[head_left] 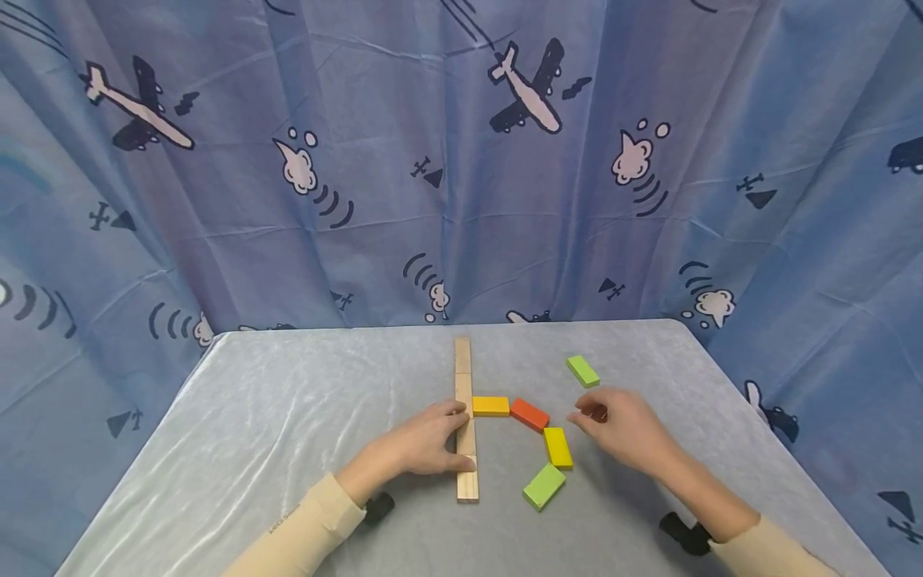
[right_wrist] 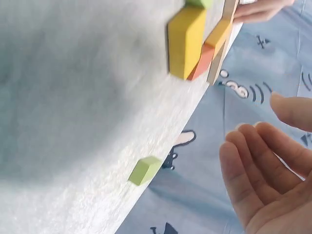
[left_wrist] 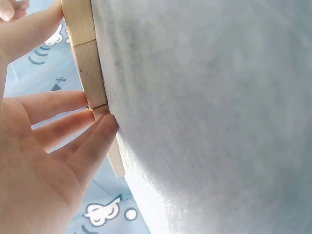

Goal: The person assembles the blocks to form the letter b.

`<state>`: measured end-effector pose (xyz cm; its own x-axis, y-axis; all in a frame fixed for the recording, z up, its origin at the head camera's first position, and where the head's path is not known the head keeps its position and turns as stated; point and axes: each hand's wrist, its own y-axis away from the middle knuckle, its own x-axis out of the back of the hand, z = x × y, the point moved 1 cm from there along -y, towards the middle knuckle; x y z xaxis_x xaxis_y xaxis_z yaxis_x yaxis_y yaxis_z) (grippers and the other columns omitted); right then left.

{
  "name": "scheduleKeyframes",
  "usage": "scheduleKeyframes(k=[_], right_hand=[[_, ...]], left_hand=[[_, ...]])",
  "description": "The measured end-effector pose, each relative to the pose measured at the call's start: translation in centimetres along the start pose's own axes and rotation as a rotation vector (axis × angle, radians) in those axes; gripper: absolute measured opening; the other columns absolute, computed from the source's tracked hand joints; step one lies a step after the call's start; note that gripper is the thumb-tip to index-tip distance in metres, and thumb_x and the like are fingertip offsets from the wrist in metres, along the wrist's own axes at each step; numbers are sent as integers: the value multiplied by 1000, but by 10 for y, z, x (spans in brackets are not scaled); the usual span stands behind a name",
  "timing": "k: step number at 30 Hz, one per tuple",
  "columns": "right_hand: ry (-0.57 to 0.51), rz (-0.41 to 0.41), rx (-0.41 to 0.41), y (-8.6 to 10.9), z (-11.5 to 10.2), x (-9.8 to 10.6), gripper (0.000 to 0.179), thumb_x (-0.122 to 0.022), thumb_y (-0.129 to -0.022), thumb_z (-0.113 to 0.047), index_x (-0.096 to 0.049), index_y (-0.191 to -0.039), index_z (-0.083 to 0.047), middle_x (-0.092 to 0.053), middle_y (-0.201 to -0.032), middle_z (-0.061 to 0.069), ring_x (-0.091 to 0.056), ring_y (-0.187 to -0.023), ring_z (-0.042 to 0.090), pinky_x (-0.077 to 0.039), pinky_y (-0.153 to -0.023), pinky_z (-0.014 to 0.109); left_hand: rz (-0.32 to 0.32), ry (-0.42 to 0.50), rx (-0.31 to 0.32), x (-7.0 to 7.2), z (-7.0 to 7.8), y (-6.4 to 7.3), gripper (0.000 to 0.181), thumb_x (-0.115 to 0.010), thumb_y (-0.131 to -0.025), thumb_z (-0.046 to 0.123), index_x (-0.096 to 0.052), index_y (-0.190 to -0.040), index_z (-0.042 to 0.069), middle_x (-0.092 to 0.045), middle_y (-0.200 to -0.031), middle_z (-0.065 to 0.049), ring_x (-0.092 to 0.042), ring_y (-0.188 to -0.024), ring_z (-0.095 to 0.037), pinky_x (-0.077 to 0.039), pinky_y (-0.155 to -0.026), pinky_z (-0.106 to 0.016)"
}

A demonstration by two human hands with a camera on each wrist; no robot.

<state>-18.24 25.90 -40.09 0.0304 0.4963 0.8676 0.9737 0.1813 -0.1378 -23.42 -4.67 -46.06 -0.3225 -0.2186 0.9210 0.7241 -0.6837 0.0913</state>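
Observation:
Plain wooden blocks (head_left: pixel 463 357) lie end to end in a straight row running away from me. Along the row's left side, my left hand (head_left: pixel 429 441) touches the wood with extended fingers and thumb; the left wrist view has its fingertips (left_wrist: pixel 111 122) against the blocks. From the row's right side an amber block (head_left: pixel 491 406), a red-orange block (head_left: pixel 530 415), a yellow block (head_left: pixel 558 448) and a green block (head_left: pixel 544 486) curve round toward me. My right hand (head_left: pixel 627 429) hovers right of the yellow block, loosely curved, with nothing in its fingers.
A second green block (head_left: pixel 582 371) lies apart, beyond my right hand. A pale cloth covers the table (head_left: pixel 288 401). Behind its far edge hangs a blue curtain (head_left: pixel 404 144) printed with planes and clouds.

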Motion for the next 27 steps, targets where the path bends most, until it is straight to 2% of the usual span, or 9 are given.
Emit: scheduleKeyframes(k=[5,14,21,27], right_hand=[[-8,53,-11,-11,10,3,23,-77,-91,-20,-76,-104,-1,-71,-88,0,-62,-80,16,-55,-70,34],[-4,99,-32,-33,37,0,24,-76,-92,-19,-74,-104,2,-71,-89,5,-63,-83,22,-56,-71,39],[5,117,-86,-47,55,-4,31,-72,-94,-20,-72,-111,6,-71,-96,14,-64,-88,28,-56,-77,47],[-5,120,-127,-59,68,-7,35,-72,-95,-23,-70,-114,7,-71,-102,19,-65,-91,32,-55,-79,49]], left_hand=[[0,-8,3,-1,0,0,80,-75,-88,51,-52,-147,2,-44,-155,-11,-44,-140,-29,-38,-115,-40],[4,-4,-2,-1,1,0,80,-75,-88,50,-51,-147,1,-43,-156,-12,-43,-142,-30,-36,-117,-40],[9,-7,-3,-1,1,-1,81,-76,-88,50,-51,-147,0,-43,-155,-13,-43,-142,-30,-36,-117,-39],[12,-4,-5,0,1,0,80,-76,-88,49,-51,-147,0,-43,-155,-13,-43,-142,-30,-36,-117,-40]])
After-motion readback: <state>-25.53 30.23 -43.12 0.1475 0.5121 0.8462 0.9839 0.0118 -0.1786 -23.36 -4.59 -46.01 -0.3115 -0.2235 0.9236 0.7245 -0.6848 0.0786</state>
